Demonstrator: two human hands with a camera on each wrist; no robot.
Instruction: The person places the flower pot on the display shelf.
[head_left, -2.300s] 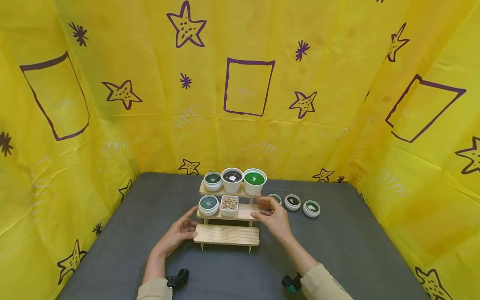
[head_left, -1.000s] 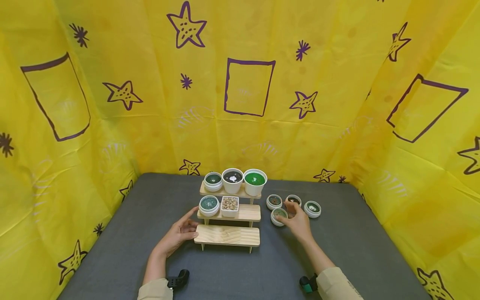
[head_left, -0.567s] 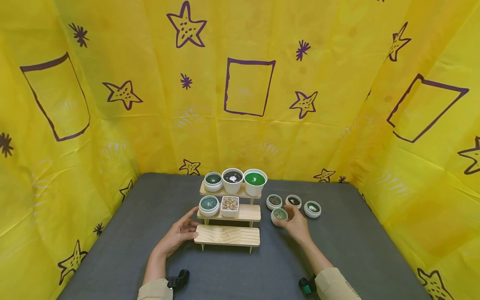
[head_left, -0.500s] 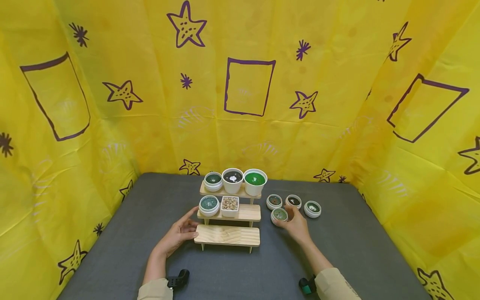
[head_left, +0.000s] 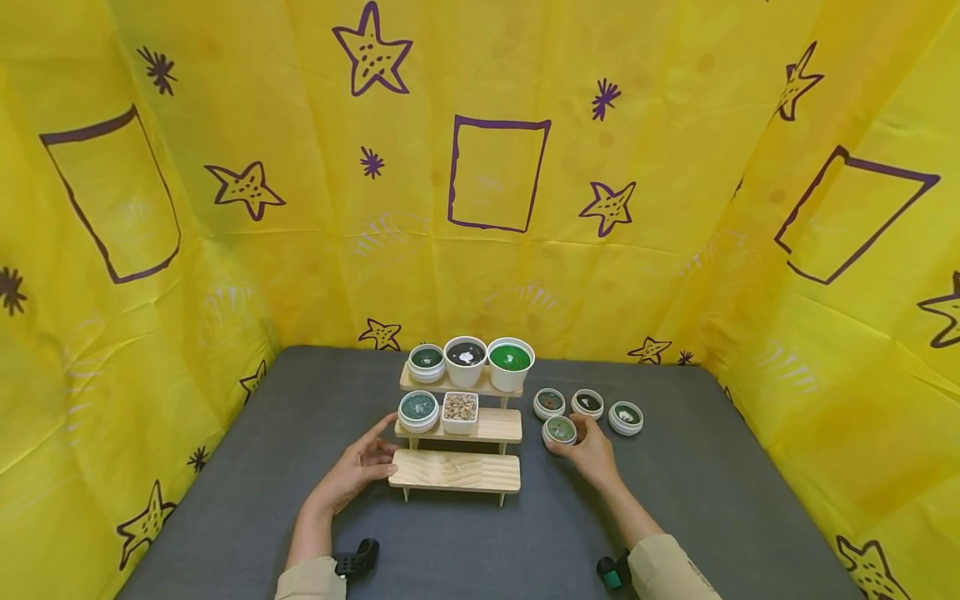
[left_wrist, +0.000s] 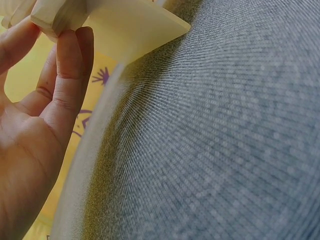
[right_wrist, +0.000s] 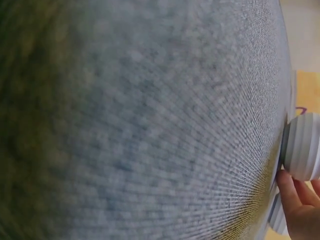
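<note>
A three-tier wooden stand (head_left: 453, 472) faces the person. My left hand (head_left: 358, 471) pinches the left ends of its shelves; in the left wrist view the fingers (left_wrist: 70, 65) and thumb hold the wood beside a pale leg (left_wrist: 140, 30). To the stand's right, my right hand (head_left: 596, 454) grips a small white round pot with green filling (head_left: 559, 430) between thumb and fingers. That pot's ribbed side (right_wrist: 302, 145) shows in the right wrist view above the fingertips. It appears to rest on the table.
Small white pots with brownish (head_left: 549, 403), black (head_left: 587, 403) and dark green (head_left: 626, 417) filling stand nearby. The top shelf holds several filled cups, one bright green (head_left: 510, 358). A teal pot (head_left: 417, 408) and a square dish of beige bits (head_left: 460, 410) occupy the middle shelf.
My right hand has moved from the stand's right side over to the green-filled pot, and its thumb has come down against the pot's near side. The left hand keeps its hold on the stand.
</note>
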